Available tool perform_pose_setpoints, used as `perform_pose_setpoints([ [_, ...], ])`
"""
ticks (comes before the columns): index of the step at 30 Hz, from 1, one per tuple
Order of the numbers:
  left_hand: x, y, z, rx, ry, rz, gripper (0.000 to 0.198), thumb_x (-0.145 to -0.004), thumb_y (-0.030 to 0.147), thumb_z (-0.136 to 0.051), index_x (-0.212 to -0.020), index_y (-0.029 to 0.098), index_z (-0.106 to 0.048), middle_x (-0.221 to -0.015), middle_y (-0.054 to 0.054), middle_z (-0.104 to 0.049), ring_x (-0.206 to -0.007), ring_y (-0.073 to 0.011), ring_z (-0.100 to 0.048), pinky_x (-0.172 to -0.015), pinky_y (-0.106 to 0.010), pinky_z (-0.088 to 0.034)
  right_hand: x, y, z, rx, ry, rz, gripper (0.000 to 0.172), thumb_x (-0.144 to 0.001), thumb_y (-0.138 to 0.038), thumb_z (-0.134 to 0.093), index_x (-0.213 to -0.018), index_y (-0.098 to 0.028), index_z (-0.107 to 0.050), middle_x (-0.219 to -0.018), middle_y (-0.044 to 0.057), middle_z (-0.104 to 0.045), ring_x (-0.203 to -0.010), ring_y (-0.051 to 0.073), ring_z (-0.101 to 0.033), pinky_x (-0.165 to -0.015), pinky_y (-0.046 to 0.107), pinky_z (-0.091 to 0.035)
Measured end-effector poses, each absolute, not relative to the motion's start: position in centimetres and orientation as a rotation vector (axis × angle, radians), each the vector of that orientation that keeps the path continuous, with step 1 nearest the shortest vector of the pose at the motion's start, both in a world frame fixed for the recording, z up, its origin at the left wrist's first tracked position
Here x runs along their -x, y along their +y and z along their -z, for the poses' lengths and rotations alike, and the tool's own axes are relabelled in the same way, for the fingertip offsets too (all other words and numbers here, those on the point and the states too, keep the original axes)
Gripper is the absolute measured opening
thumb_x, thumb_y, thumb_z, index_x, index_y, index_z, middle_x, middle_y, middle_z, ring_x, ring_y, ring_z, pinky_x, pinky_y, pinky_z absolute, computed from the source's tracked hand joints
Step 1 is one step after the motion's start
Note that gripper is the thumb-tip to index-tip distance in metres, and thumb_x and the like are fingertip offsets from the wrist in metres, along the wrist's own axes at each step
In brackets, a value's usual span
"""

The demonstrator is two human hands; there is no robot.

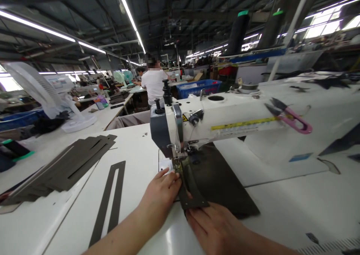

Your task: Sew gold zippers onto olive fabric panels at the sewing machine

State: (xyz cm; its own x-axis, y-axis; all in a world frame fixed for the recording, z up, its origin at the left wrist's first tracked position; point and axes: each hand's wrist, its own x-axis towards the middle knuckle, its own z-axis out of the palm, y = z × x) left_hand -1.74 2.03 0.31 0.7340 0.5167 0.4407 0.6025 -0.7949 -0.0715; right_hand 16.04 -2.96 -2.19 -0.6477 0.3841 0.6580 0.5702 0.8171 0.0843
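At the white sewing machine (180,135), a dark olive piece with a long slot (194,201) runs up to the presser foot and needle. My left hand (163,191) is closed at this piece's left edge, its bent fingertips on the material just in front of the foot. Lower right, my right hand (218,225) grips the near end from below, lifting it slightly; some of its fingers are hidden underneath. A larger dark panel (222,183) lies under and right of the slotted piece. Another slotted strip (116,187) lies flat on the table, left of my hands.
Far left is a fanned stack of dark slotted pieces (64,168). Pink-handled thread snips (298,122) rest against the machine arm. Behind stand a white fan (75,123), a blue crate (199,88) and a person in a white shirt (154,84).
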Motion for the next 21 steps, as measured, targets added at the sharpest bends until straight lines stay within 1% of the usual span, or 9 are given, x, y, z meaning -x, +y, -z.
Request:
perform_pose_setpoints([
  [5,1.6,2.2,-0.5,2.714,-0.907,0.649,0.025,-0.091,0.016,-0.034,-0.095,0.013,-0.059,-0.088,-0.008,-0.064,-0.083,-0.0196,-0.062,-0.079,-0.036,-0.052,-15.9,-1.5,2.0,0.680,-2.365,0.354,0.029,-0.078,-0.002,-0.038,-0.086,-0.004,-0.065,-0.079,0.013,-0.066,-0.071,0.021,-0.060,-0.065,0.030,-0.052],
  [8,1.4,2.7,-0.5,2.707,-0.912,0.687,0.025,-0.091,0.017,-0.034,-0.097,0.014,-0.058,-0.083,-0.008,-0.062,-0.080,-0.0196,-0.060,-0.073,-0.035,-0.053,-15.7,-0.6,2.2,0.678,-2.403,0.370,0.028,-0.078,-0.002,-0.037,-0.081,-0.007,-0.064,-0.076,0.014,-0.064,-0.069,0.022,-0.059,-0.062,0.032,-0.051],
  [11,1.4,3.4,-0.5,2.735,-0.931,0.695,0.022,-0.089,0.016,-0.037,-0.098,0.013,-0.057,-0.082,-0.009,-0.060,-0.080,-0.0203,-0.058,-0.072,-0.035,-0.053,-15.8,0.2,2.2,0.705,-2.427,0.368,0.025,-0.078,-0.002,-0.038,-0.077,-0.009,-0.062,-0.076,0.013,-0.063,-0.067,0.021,-0.058,-0.060,0.033,-0.050],
  [15,1.6,4.1,-0.2,2.798,-0.989,0.722,0.017,-0.085,0.012,-0.043,-0.095,0.014,-0.057,-0.080,-0.008,-0.057,-0.078,-0.0201,-0.057,-0.070,-0.033,-0.053,-15.9,1.0,1.8,0.735,-2.525,0.272,0.021,-0.075,-0.002,-0.043,-0.084,-0.008,-0.061,-0.078,0.011,-0.062,-0.067,0.021,-0.056,-0.058,0.032,-0.049],
  [18,1.7,4.3,0.1,2.787,-1.017,0.747,0.019,-0.083,0.009,-0.041,-0.092,0.015,-0.057,-0.081,-0.008,-0.057,-0.078,-0.0202,-0.057,-0.069,-0.033,-0.053,-15.7,1.7,1.6,0.765,-2.524,0.211,0.017,-0.075,-0.003,-0.048,-0.083,-0.009,-0.061,-0.075,0.007,-0.061,-0.063,0.020,-0.054,-0.055,0.032,-0.048],
  [21,1.7,4.4,0.2,2.772,-1.067,0.732,0.024,-0.078,0.003,-0.040,-0.090,0.014,-0.058,-0.083,-0.008,-0.058,-0.078,-0.0201,-0.057,-0.069,-0.033,-0.053,-15.4,2.3,1.7,0.788,-2.436,0.216,0.014,-0.076,-0.002,-0.050,-0.079,-0.009,-0.062,-0.074,0.006,-0.061,-0.063,0.019,-0.054,-0.056,0.030,-0.048],
])
